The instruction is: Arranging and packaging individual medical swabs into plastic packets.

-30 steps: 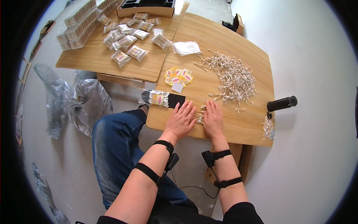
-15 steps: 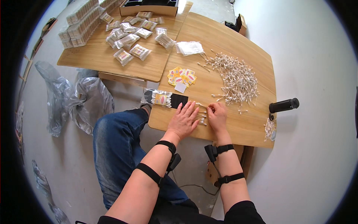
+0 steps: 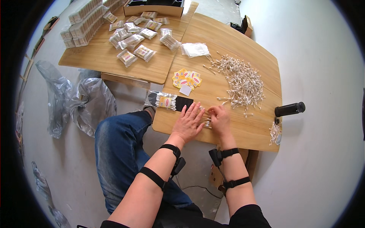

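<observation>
My left hand (image 3: 187,123) lies flat with its fingers stretched out over a small row of cotton swabs (image 3: 206,122) near the table's front edge. Beside it, my right hand (image 3: 219,118) is closed in a pinch, its fingertips at the far end of that row on a cotton swab mostly hidden by the fingers. Just left of my hands, a clear bag of cotton swabs (image 3: 166,101) with a yellow and white card rests on a black strip (image 3: 184,104). A large loose heap of cotton swabs (image 3: 243,81) spreads out beyond my right hand.
Yellow and white cards (image 3: 187,78) and a stack of clear bags (image 3: 195,49) lie farther back. Filled swab packs (image 3: 131,41) cover the left table, with stacked packs (image 3: 85,22) and a cardboard box (image 3: 154,10) behind. A black cylinder (image 3: 289,109) stands out at the right edge.
My right hand has shifted slightly left, closer to my left fingers, and the swab that showed between the hands is now mostly covered. The left hand stays flat in place.
</observation>
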A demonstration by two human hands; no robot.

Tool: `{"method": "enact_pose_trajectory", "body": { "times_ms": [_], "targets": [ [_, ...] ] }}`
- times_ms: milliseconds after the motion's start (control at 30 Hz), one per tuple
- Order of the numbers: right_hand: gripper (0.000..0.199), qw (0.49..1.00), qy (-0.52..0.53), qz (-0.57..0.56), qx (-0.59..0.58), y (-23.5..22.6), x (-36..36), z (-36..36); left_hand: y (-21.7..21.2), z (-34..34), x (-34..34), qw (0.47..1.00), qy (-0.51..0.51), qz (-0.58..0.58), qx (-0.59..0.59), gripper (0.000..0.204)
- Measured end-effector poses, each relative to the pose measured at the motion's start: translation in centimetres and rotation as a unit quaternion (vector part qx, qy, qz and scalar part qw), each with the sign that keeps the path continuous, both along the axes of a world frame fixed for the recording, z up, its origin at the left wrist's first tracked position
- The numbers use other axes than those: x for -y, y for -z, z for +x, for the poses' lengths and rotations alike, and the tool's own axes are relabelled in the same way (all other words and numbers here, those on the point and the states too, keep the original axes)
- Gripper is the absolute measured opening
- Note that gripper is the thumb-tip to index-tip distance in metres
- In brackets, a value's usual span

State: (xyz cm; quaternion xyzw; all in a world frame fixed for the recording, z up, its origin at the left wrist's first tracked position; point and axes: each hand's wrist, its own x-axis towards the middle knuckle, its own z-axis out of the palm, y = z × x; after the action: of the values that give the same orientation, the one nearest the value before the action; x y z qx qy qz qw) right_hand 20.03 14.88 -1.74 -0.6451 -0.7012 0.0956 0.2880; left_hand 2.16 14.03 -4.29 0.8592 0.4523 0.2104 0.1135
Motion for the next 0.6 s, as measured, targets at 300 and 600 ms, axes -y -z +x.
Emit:
{"method": "enact_pose_trajectory", "body": {
  "times_ms": [300, 600],
  "targets": [
    [0.029, 0.982, 0.079, 0.081, 0.153, -0.2, -0.9, 4.3, 0.2, 0.4, 0.0, 0.999, -0.002, -0.017, -0.03, 0.062],
    [0.034, 0.995, 0.027, 0.052, 0.082, 0.0, 0.4, 0.5, -0.1, 0.2, 0.0, 1.0, 0.002, -0.014, -0.011, 0.058]
  ]
}}
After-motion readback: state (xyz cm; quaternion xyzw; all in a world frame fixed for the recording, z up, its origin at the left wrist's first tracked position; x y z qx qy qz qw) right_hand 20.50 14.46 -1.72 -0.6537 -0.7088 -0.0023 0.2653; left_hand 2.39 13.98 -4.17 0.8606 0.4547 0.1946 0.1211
